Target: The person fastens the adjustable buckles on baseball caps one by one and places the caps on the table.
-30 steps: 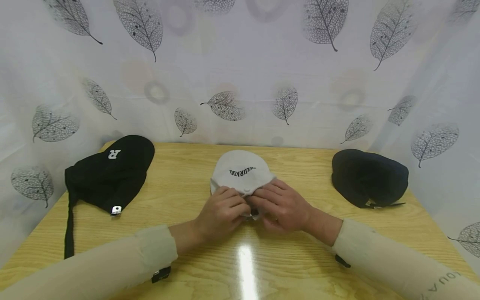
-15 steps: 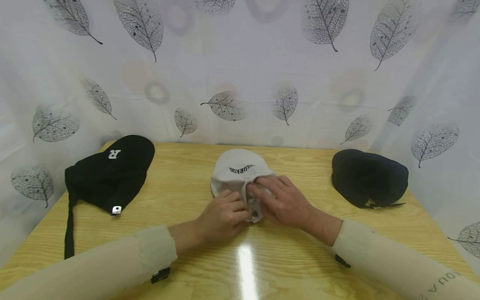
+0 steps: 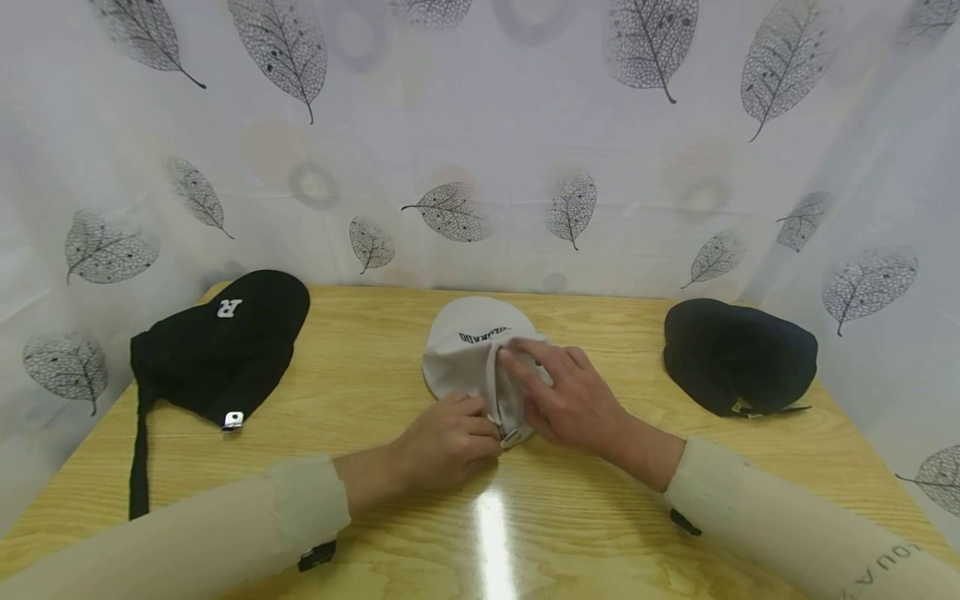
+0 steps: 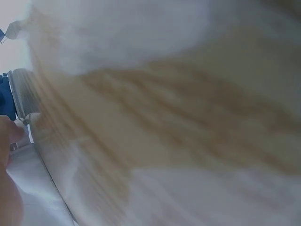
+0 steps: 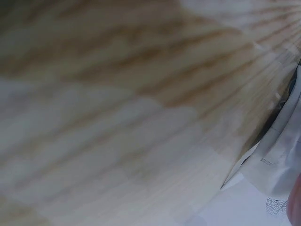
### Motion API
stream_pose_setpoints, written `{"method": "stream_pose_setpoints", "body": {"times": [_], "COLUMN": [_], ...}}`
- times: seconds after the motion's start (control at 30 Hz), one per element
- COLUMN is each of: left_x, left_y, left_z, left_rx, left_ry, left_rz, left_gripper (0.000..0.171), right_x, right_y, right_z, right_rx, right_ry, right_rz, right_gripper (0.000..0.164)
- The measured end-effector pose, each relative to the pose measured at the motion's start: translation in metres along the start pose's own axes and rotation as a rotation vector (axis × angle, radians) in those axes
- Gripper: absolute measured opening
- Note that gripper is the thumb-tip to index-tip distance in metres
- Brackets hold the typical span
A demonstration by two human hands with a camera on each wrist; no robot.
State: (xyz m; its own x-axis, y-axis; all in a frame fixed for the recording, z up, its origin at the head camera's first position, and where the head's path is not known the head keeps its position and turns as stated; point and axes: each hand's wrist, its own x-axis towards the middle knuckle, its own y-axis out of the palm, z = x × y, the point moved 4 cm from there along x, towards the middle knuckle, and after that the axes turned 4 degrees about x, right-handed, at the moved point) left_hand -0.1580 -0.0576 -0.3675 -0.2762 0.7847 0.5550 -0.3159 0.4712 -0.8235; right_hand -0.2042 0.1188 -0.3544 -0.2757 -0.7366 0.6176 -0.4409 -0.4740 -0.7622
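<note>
A white baseball cap [image 3: 461,367] with dark lettering lies on the wooden table [image 3: 360,375], its brim toward the back and its strap end facing me. My left hand [image 3: 446,442] pinches the cap's near edge beside the small strap buckle [image 3: 512,437]. Over the crown, my right hand [image 3: 576,400] presses extended fingers along a raised fold; its thumb is hidden. The left wrist view catches white fabric [image 4: 35,183] beside a finger at its left border. At the right border of the right wrist view, a fingertip [image 5: 295,207] shows below the pale cloth.
A black cap [image 3: 225,358] with a white letter and a long hanging strap lies at the left. On the right sits a dark navy cap [image 3: 738,354]. Behind the table hangs a white curtain [image 3: 480,125] printed with leaves.
The hands have drawn apart: the left moved slightly toward me, and the right fingers slid up the crown. More of the cap's back and buckle shows, and the lettering is partly folded.
</note>
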Motion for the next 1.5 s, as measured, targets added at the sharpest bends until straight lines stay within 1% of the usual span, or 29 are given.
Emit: {"method": "stream_pose_setpoints", "body": {"times": [0.23,0.33,0.47,0.57,0.73,0.83,0.93,1.07,1.2,1.33,1.5], "left_x": [0.000,-0.001,-0.003,-0.004,-0.005,-0.006,-0.006,-0.008,-0.010,-0.014,-0.023], "left_y": [0.000,-0.001,0.000,-0.001,-0.001,-0.002,-0.003,-0.007,-0.012,-0.018,-0.027], "left_z": [-0.001,-0.002,-0.002,-0.002,-0.002,-0.002,-0.002,0.000,0.003,0.006,0.013], "left_rx": [0.043,0.040,0.011,0.000,-0.001,-0.005,-0.010,-0.018,-0.035,-0.031,0.000], "left_ry": [0.047,0.047,0.037,0.037,0.042,0.044,0.049,0.052,0.055,0.038,-0.039], "left_rz": [-0.036,-0.028,-0.003,0.008,0.001,-0.003,-0.017,-0.077,-0.145,-0.165,-0.174], "left_gripper": [0.007,0.007,0.008,0.008,0.008,0.010,0.011,0.015,0.017,0.016,0.018], "right_x": [-0.002,-0.002,-0.003,-0.003,-0.004,-0.005,-0.005,-0.004,-0.004,-0.004,-0.003], "right_y": [0.002,0.003,0.004,0.004,0.005,0.004,0.003,0.002,0.003,0.003,0.005], "right_z": [-0.002,-0.003,-0.004,-0.005,-0.007,-0.008,-0.008,-0.006,-0.004,-0.005,-0.006], "right_rx": [-0.050,-0.086,-0.120,-0.131,-0.121,-0.097,-0.060,0.002,0.032,0.038,0.030], "right_ry": [0.050,0.074,0.089,0.105,0.142,0.144,0.126,0.077,0.030,0.007,0.014], "right_rz": [0.060,0.093,0.121,0.136,0.153,0.137,0.096,0.014,-0.048,-0.069,-0.032], "right_gripper": [0.065,0.067,0.068,0.067,0.067,0.066,0.064,0.059,0.051,0.046,0.049]}}
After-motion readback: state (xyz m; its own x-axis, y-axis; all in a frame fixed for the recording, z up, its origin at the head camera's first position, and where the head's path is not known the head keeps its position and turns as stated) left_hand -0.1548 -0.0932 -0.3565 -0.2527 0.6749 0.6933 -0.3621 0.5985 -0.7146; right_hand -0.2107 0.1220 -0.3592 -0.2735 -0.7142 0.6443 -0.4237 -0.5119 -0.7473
